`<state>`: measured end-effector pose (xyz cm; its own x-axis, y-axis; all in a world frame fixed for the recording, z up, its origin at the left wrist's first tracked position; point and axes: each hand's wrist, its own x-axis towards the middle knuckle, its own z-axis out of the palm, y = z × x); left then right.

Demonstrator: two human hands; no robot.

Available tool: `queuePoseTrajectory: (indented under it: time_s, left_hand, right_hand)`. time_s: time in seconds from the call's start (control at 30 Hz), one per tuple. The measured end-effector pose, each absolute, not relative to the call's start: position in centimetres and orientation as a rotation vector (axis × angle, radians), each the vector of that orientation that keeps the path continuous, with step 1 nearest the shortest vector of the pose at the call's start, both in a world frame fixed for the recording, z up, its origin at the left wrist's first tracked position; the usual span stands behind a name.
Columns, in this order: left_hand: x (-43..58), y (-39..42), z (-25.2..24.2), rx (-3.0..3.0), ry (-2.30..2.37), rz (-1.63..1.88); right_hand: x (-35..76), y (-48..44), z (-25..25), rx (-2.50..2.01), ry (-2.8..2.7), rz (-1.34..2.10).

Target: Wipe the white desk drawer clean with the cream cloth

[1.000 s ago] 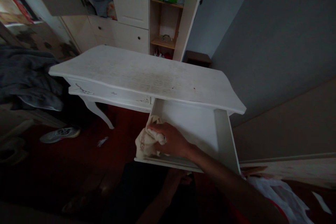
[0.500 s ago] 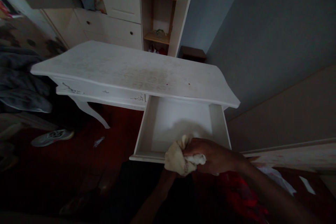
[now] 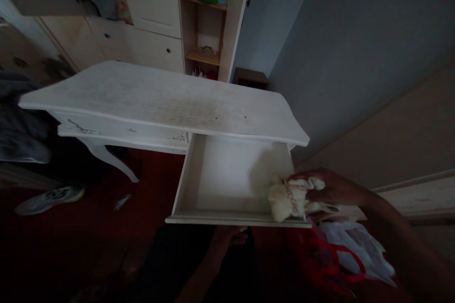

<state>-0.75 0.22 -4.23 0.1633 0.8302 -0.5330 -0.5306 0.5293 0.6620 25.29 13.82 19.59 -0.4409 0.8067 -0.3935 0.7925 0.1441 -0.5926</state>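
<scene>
A pale cream cloth (image 3: 286, 201) with reddish lettering is bunched in my right hand (image 3: 325, 187), whose fingers are closed round it. The cloth hangs over the right front corner of a pulled-out white drawer (image 3: 231, 170), next to its side wall. My left hand (image 3: 227, 239) is just below the drawer's front edge with its fingers curled. A small pale spot shows at its fingertips, too dim to name. The drawer belongs to a white desk (image 3: 142, 85) with dark smudges on its top.
A white wardrobe (image 3: 152, 0) with open shelves stands behind the desk. A red bag (image 3: 323, 265) and a white plastic bag (image 3: 359, 241) lie at the lower right. A shoe (image 3: 50, 200) sits on the dark red floor. A grey wall (image 3: 355, 57) rises on the right.
My right hand has carried the cloth from the middle of the drawer front to its right corner. My left hand, earlier near the cloth, is now apart from it below the drawer edge.
</scene>
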Motion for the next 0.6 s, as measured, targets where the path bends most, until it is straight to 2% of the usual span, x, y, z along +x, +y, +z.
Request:
queuePoseTrajectory:
  time_s: [0.13,0.33,0.47,0.6]
  left_hand:
    - [-0.5,0.1,-4.7,0.393,1.034,0.941]
    - [-0.7,-0.2,-3.9,0.482,1.114,0.945]
    - [-1.5,-0.5,-3.3,0.533,1.176,0.963]
    - [-1.9,-0.6,-4.0,0.482,1.206,1.024]
  right_hand:
    - [24.8,16.6,22.0,-1.633,-1.796,1.126]
    - [22.2,23.5,24.3,-1.264,-1.301,0.415]
    - [19.3,28.3,21.2,-1.293,-1.675,0.105]
    - [16.9,31.4,16.6,-1.435,-2.114,0.107]
